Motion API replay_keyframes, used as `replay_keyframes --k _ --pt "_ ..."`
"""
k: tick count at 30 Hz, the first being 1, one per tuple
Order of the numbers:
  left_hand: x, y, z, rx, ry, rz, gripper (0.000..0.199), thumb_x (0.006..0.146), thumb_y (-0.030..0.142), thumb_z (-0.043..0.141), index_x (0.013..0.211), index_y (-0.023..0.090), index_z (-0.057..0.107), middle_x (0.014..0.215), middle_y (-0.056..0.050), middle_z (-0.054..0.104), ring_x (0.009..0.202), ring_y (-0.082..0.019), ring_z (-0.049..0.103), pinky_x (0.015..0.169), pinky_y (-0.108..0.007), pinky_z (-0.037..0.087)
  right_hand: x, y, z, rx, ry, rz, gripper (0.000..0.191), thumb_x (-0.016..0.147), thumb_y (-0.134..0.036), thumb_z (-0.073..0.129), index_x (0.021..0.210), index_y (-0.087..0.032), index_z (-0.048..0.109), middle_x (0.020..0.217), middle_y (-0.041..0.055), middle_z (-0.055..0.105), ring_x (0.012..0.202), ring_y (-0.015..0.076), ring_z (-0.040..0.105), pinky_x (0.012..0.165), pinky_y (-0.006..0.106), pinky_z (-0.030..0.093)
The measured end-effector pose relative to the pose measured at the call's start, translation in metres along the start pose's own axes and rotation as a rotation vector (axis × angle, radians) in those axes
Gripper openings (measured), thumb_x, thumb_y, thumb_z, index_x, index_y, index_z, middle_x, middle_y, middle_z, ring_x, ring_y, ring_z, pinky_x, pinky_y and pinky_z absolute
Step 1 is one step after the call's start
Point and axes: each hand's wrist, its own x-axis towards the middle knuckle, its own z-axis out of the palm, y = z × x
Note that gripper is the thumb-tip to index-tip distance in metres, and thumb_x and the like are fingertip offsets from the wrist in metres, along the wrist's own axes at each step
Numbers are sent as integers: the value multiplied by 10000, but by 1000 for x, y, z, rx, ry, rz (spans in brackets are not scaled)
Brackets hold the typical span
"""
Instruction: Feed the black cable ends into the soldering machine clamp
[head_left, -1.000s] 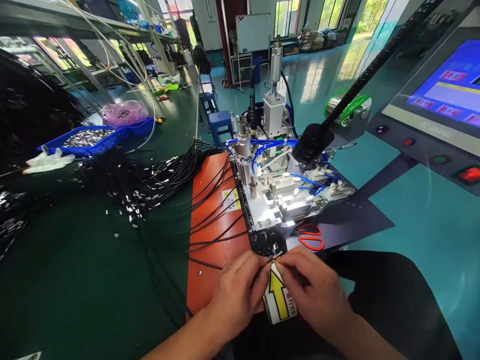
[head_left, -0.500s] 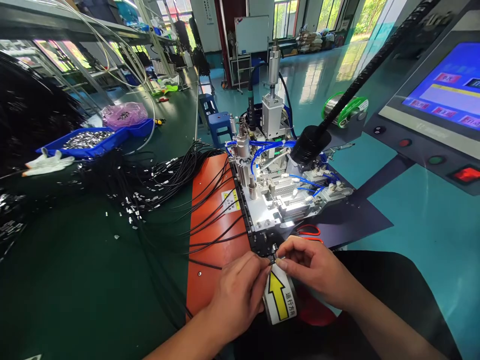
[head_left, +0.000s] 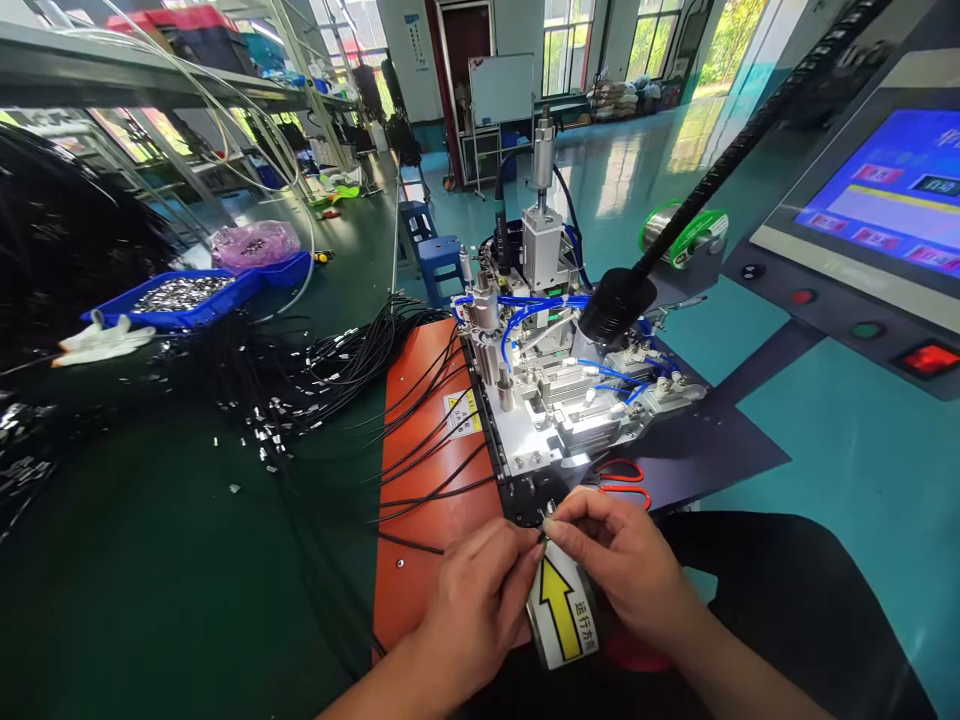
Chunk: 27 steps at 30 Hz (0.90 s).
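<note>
My left hand [head_left: 484,590] is closed, with thumb and forefinger pinching the end of a thin black cable [head_left: 411,543] at the front of the machine. My right hand [head_left: 619,555] meets it from the other side, its thumb and forefinger pressed together around something too small to make out. The fingertips of both hands almost touch, just above a metal plate with a yellow arrow label [head_left: 559,610]. Directly beyond them stands the bench machine [head_left: 577,390] with metal cylinders and blue air tubes. Several black cables lie across its orange cover [head_left: 427,450].
Red-handled scissors [head_left: 622,478] lie right of the machine. A lamp [head_left: 619,305] hangs over it, and a control panel [head_left: 862,230] stands at right. On the green table [head_left: 172,560] lie bundled cables [head_left: 360,360], a blue tray [head_left: 187,310] of metal parts and white gloves [head_left: 105,340].
My right thumb and forefinger have come closer to my left fingertips. The left hand keeps its pinch. The whole view has shifted slightly, and more of the scissors shows.
</note>
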Motion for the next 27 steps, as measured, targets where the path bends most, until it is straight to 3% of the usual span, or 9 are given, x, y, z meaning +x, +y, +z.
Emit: replay_keyframes --k 4,10,14,27 --pt "1 0 -1 -15 -2 44 101 976 135 518 951 182 604 753 -10 596 659 -120 532 607 -229 395 -3 2 2 -67 41 -15 255 891 -423 675 830 -176 684 773 6 616 713 154 576 650 273 465" --pt "-1 0 1 20 -2 27 111 982 142 506 991 175 612 754 -16 577 655 -127 510 598 -234 380 -1 -11 -22 -102 -104 30 261 909 -457 652 948 -199 666 772 -18 576 691 126 510 623 245 424" --pt "0 1 2 19 4 34 132 991 153 485 981 166 616 730 -17 554 645 -132 495 595 -237 380 3 -22 -35 -192 -127 23 302 959 -492 561 925 -205 649 690 -39 472 617 115 421 567 249 357" --pt "-1 -1 3 78 -9 44 121 982 163 519 1038 166 627 765 -28 592 663 -136 532 608 -245 407 3 -23 -29 -393 -114 -55 270 955 -443 552 811 -227 629 757 -6 580 720 165 520 682 284 423"
